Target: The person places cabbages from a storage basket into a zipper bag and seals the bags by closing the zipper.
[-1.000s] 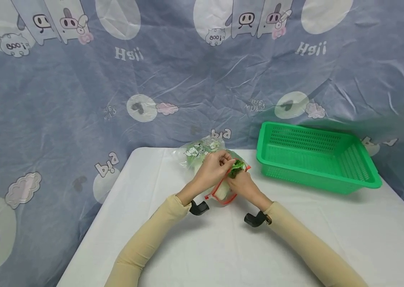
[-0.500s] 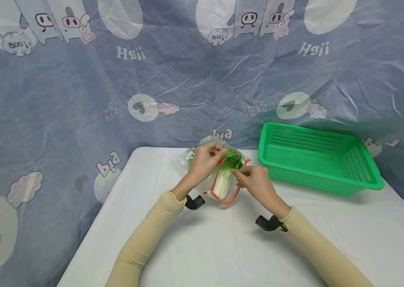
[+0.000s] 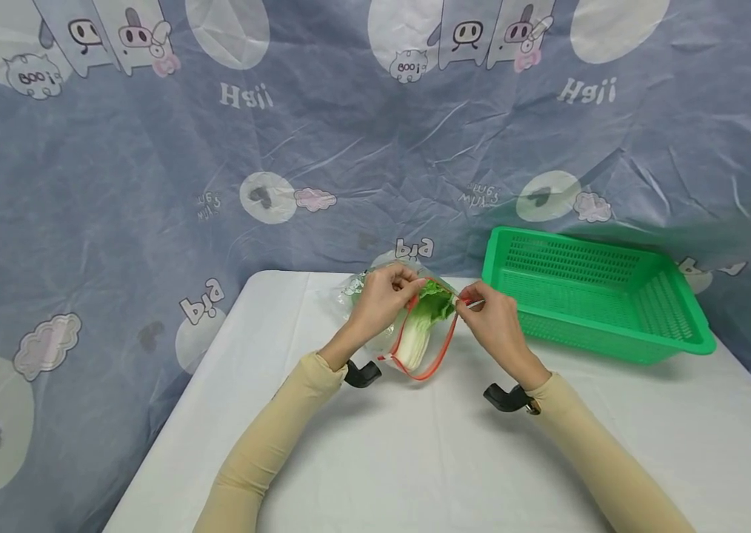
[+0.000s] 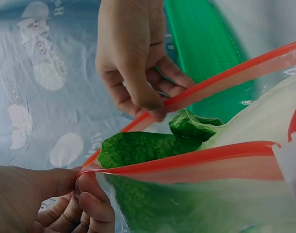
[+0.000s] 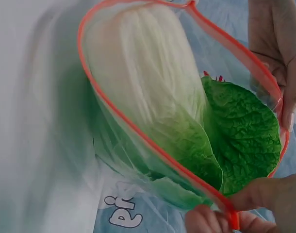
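Note:
A clear zip bag with a red zip edge lies at the back of the table, its mouth spread apart. Inside the mouth is a napa cabbage, pale stalk toward me and green leaves at the far end. My left hand pinches the left part of the red edge between thumb and fingers. At the far right corner of the mouth, my right hand pinches the edge. A white tab sits on the near end of the zip. Part of the bag's body is hidden behind my left hand.
A green perforated basket stands on the right at the back of the white-covered table. Behind the table hangs a blue-grey printed cloth. Black wrist mounts stick out below both hands.
My right hand has come out of the bag's mouth, moved right and taken hold of its red edge. My left hand has shifted slightly back-left. More cabbage now shows.

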Tool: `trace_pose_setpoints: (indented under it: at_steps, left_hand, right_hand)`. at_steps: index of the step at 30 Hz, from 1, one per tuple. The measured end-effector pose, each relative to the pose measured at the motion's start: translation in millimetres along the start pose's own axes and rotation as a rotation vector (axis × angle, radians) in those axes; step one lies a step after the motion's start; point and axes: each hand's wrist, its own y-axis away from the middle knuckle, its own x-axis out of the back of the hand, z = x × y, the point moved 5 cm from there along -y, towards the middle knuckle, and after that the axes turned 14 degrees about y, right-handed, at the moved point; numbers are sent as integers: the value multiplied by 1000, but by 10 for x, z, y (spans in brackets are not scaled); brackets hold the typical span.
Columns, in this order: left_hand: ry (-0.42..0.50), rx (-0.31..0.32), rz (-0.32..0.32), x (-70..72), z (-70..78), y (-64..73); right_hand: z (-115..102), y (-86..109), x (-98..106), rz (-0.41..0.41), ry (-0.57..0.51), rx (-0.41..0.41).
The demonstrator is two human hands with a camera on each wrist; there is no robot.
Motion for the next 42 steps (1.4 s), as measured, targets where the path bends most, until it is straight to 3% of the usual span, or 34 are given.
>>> trace_pose_setpoints:
  at_steps: [6, 14, 17, 19, 23, 26, 32, 35, 39, 42]
  left_hand:
    - [-17, -9, 34, 56, 36, 0]
    - [-85, -52, 75, 133, 164, 27]
    - [-157, -14, 64, 124, 209, 65]
    - [-238, 55, 28, 99, 231, 105]
    - [-412, 227, -118, 31, 253, 210]
    - [-482, 281, -195, -1, 265, 272]
    - [-519, 350, -352, -114, 173, 346]
    - [-539, 347, -420, -184, 132, 360]
    - [-531, 332, -436, -196, 121, 356]
    - [-511, 324, -414, -138, 145, 344]
  right_hand:
    - [7, -54, 23, 12, -178, -54]
    - [-86, -168, 141, -48, -422, -179]
    - [-116, -216, 170, -60, -462, -205]
    - [-135, -252, 198, -56, -484, -209]
    - [-138, -327, 258, -40, -511, -198]
    - [-107, -368, 284, -33, -507, -209]
    - [-34, -402, 328, -19, -490, -246]
    - [-2, -418, 361, -9, -493, -259]
    - [40, -446, 406, -6, -489, -275]
    - [66, -462, 437, -20, -480, -285]
